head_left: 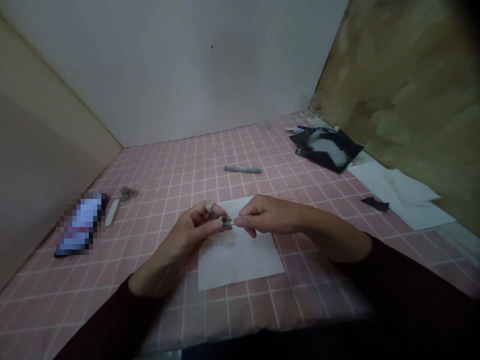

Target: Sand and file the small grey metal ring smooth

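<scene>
My left hand (197, 225) is closed, thumb and fingers pinching a small grey ring-like piece (225, 223) above a white sheet of paper (240, 260). A beige wrap (209, 205) sits around one of its fingers. Right up against that piece, my right hand (258, 216) is also closed, its fingertips pinched together at the piece's right side. Whatever lies between those fingertips is too small and too covered to make out. Faint grey smudges mark the paper under the hands.
Beyond the paper lies a grey rod (242, 169) on the pink checked cloth (168, 170). At left are a phone (80, 225), a white strip (112, 212) and small grey pieces (129, 192). Black sheets (330, 150), white papers (405, 192) and a dark scrap (375, 203) lie right.
</scene>
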A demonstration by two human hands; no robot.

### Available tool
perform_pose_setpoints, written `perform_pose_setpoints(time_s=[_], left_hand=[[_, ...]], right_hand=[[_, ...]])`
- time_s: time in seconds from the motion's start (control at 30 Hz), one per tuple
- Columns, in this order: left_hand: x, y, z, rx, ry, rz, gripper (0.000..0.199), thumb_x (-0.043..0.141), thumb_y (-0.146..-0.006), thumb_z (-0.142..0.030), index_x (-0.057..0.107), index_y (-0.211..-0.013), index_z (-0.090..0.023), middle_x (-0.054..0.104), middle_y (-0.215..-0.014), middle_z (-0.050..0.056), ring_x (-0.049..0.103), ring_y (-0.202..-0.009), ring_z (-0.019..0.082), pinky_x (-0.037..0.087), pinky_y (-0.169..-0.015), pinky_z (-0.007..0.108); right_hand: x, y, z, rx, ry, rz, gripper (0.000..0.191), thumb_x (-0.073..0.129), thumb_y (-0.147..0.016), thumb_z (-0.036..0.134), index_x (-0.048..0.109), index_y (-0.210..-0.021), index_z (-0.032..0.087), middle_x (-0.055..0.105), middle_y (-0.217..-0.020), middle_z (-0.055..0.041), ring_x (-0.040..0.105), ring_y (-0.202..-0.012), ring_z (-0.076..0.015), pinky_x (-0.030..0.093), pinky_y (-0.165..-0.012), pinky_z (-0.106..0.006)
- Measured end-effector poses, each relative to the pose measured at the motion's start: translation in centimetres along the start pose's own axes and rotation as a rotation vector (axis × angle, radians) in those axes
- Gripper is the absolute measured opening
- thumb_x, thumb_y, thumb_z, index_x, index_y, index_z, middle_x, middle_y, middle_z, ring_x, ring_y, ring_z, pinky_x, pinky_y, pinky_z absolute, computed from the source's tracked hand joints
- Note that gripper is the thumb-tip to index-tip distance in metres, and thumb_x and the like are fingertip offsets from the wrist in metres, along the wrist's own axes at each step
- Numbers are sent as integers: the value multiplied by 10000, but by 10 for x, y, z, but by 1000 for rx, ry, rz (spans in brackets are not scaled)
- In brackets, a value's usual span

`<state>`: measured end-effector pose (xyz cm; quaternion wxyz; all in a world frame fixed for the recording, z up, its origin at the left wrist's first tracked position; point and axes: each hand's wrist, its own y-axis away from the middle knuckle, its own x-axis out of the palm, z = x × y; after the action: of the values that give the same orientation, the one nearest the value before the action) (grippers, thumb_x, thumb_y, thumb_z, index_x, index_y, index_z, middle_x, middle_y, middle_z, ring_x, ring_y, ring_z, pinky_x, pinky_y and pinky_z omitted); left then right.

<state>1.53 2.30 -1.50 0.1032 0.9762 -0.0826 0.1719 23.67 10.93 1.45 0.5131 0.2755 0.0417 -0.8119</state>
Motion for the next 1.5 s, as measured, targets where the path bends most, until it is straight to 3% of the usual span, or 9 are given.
perform_pose_setpoints(time_s=[0.2, 0.37, 0.5, 0.63, 0.73, 1.03, 1.5], left_hand=[[0, 0, -1, 20, -20, -49, 251, 823, -709, -184, 713, -934, -166, 742, -868, 25, 697, -786, 144, 543, -765, 260], [2, 0, 1, 82, -81, -72, 229, 809, -708, -162, 702, -910, -172, 726, -859, 17, 667, -754, 132, 528, -714, 248], [3, 1, 1, 169, -129, -127, 212, 798, -716, -141, 711, -907, -176, 707, -873, 12, 652, -801, 129, 522, -739, 235], [5, 2, -1, 216, -157, -95, 209, 797, -725, -149, 716, -912, -190, 701, -871, 7, 656, -813, 137, 532, -746, 243], [6, 2, -3, 216, -175, -99, 208, 797, -730, -142, 717, -918, -185, 702, -885, 11, 655, -841, 135, 530, -772, 233], [4, 1, 1, 176, -170, -114, 210, 792, -736, -149, 711, -927, -184, 708, -874, 15, 656, -793, 136, 531, -721, 237], [5, 1, -1, 114, -98, -103, 209, 796, -746, -174, 687, -925, -174, 726, -884, 11, 681, -801, 126, 535, -771, 233]], right_hand=[[-3, 2, 0, 44, -21, -40, 404, 516, -908, 390, 567, -594, 142, 342, -489, 63, 320, -485, -71, 254, -516, -260], [2, 0, 3, 80, -45, -15, 402, 488, -923, 350, 559, -585, 144, 379, -482, 53, 350, -475, -70, 264, -507, -254], [3, -1, 5, 155, -188, 16, 413, 496, -924, 351, 532, -566, 148, 312, -421, 78, 268, -418, -58, 204, -452, -241], [7, -2, 9, 183, -272, 36, 429, 471, -937, 349, 521, -561, 150, 326, -410, 75, 278, -399, -53, 202, -433, -231], [4, 0, 7, 168, -223, 48, 432, 484, -931, 360, 529, -559, 146, 324, -412, 75, 274, -404, -53, 204, -441, -239], [4, -1, 8, 44, 77, -101, 408, 488, -923, 342, 553, -570, 149, 375, -484, 49, 373, -495, -80, 278, -546, -265], [0, 5, 7, -12, 159, -142, 393, 485, -923, 360, 565, -602, 146, 431, -529, 33, 402, -530, -91, 272, -577, -273]])
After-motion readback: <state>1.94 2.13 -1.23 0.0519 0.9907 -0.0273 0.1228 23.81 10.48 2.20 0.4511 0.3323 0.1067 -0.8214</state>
